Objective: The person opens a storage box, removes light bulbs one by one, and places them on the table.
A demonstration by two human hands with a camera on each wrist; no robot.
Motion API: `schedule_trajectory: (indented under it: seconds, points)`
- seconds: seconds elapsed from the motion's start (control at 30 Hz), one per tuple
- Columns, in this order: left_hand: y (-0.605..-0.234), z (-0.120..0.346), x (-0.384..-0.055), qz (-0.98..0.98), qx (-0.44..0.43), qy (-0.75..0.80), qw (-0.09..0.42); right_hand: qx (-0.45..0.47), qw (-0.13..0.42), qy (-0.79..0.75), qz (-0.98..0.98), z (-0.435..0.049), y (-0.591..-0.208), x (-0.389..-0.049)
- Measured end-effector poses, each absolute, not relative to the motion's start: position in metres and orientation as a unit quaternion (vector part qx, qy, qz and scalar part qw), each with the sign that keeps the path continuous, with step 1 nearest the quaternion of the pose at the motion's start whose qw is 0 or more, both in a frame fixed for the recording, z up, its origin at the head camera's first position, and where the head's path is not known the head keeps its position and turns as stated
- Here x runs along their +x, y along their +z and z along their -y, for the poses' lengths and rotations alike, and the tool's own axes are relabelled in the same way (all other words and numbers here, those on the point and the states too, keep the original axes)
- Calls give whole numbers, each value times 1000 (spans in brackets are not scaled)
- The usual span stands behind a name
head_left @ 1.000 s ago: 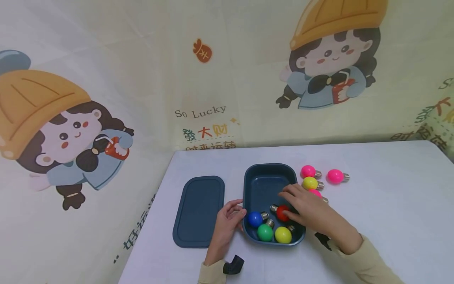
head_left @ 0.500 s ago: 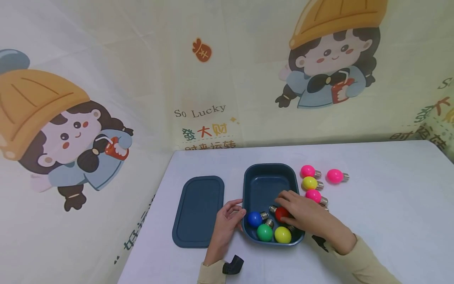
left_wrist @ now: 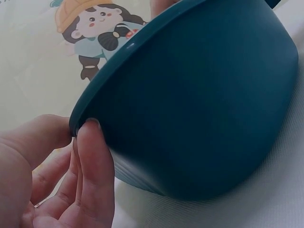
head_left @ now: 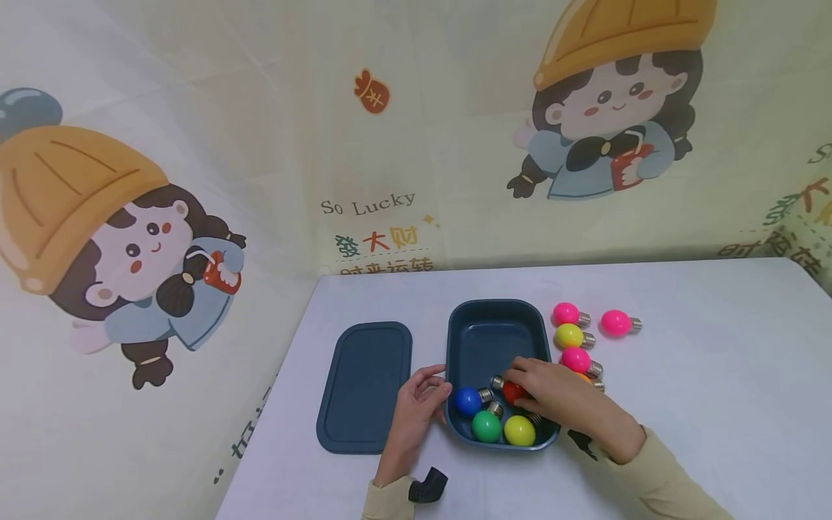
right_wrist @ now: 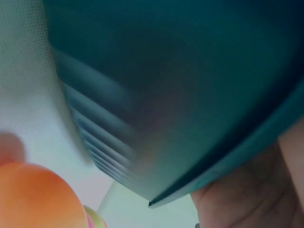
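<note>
A dark blue rectangular box (head_left: pixel 484 339) stands on the table with light bulbs in its near half: blue (head_left: pixel 467 402), green (head_left: pixel 486 427) and yellow (head_left: pixel 520 431). My right hand (head_left: pixel 552 390) reaches over the box's right rim and holds a red light bulb (head_left: pixel 513 392) low inside, its metal base pointing left. Part of the red bulb is hidden by the fingers. At the left side, my left hand (head_left: pixel 419 404) pinches the box's rim; in the left wrist view the fingertips (left_wrist: pixel 92 135) meet right at the edge. The right wrist view shows the palm beyond the box wall.
Left of the box lies a flat dark blue lid (head_left: pixel 365 388). To its right are pink bulbs (head_left: pixel 614 323), a yellow bulb (head_left: pixel 568 336) and an orange bulb (right_wrist: pixel 38 197), partly covered by the right hand in the head view. A printed cloth (head_left: pixel 455 144) hangs behind.
My right hand has moved slightly left and lower into the box, shifting the red bulb a little left. The orange bulb beside the box has come into sight. My left hand stays at the rim.
</note>
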State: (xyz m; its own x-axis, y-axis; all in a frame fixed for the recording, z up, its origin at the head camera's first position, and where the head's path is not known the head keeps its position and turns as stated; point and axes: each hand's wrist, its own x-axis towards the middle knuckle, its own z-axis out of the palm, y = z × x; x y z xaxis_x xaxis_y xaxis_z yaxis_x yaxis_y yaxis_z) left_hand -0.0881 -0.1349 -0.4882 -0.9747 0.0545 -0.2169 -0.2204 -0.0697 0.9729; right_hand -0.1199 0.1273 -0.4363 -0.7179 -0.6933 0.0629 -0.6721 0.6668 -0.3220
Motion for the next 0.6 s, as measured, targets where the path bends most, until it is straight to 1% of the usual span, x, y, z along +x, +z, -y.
schedule_trajectory:
  seconds: [0.23,0.6]
  points:
    - [-488,135,-89,-673,-57,732,94,-375,28,-164,-912,-125,-437,-119]
    - [-489,135,-89,-672,-63,732,95,-384,-2,-190,-904,-131,-426,-115]
